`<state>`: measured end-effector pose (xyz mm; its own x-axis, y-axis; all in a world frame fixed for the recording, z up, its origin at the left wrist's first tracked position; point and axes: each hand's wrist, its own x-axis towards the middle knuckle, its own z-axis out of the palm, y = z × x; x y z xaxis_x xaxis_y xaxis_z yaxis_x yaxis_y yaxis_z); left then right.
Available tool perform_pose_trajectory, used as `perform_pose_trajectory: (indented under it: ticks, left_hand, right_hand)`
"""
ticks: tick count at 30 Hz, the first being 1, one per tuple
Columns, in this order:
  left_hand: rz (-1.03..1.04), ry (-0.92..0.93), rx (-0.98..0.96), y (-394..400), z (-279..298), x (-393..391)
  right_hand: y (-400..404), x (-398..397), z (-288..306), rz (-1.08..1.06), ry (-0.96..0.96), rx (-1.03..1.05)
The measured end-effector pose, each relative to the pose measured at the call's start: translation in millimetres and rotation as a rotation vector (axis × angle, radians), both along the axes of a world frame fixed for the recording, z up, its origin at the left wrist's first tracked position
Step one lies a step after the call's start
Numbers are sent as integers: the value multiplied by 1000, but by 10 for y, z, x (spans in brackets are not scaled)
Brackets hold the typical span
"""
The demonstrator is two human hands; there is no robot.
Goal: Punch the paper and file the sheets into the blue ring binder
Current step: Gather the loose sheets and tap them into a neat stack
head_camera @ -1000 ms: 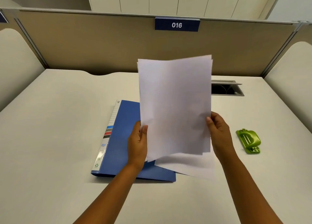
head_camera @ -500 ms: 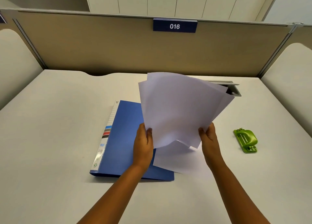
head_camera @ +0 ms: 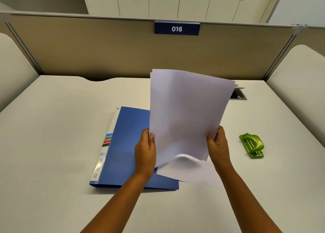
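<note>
I hold a loose stack of white paper sheets (head_camera: 186, 113) upright above the desk, its lower edge curling. My left hand (head_camera: 146, 152) grips the stack's lower left edge and my right hand (head_camera: 218, 143) grips the lower right edge. One more white sheet (head_camera: 177, 171) lies flat under the stack, partly over the binder. The closed blue ring binder (head_camera: 126, 144) lies flat on the desk, left of and beneath the paper, its labelled spine to the left. A green hole punch (head_camera: 252, 145) sits on the desk to the right of my right hand, apart from it.
The white desk (head_camera: 52, 136) is bounded by a beige partition (head_camera: 105, 50) at the back carrying a "016" plate (head_camera: 176, 28). A cable port (head_camera: 238, 94) is set in the desk behind the paper. Rounded side panels stand left and right.
The stack was first held tall, then tipped and fanned to the right, and is now squared up more upright again. Both hands stayed on its lower edges. Binder and punch did not move.
</note>
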<state>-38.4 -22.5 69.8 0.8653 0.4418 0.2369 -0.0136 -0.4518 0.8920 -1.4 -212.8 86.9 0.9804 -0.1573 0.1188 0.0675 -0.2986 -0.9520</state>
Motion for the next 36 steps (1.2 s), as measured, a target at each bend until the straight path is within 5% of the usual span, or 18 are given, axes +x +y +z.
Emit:
perform_pose_trajectory:
  ticks: [9,13,18,23,32,36]
  left_hand:
    - [-36,325,-192,-175,-133,79]
    - [-2,483,116,-168,-292,-37]
    - [-259,724,624,-258,-519,-190]
    - [-242,649,673,-257,-658,-235]
    - [-253,658,705,-259,-730,-205]
    - [-276,723,727,-255,-707,-206]
  right_hand:
    - [-435,79,-364,-214,366,-142]
    - [-453,109,-510,-172,437,-238]
    - [-371,159,-612,-183,481,-496]
    - [-274,130,-640,-276,586,-789]
    - [-211,300,-614,-254,683,-708]
    - [-280,342,-586,-211,739,-511]
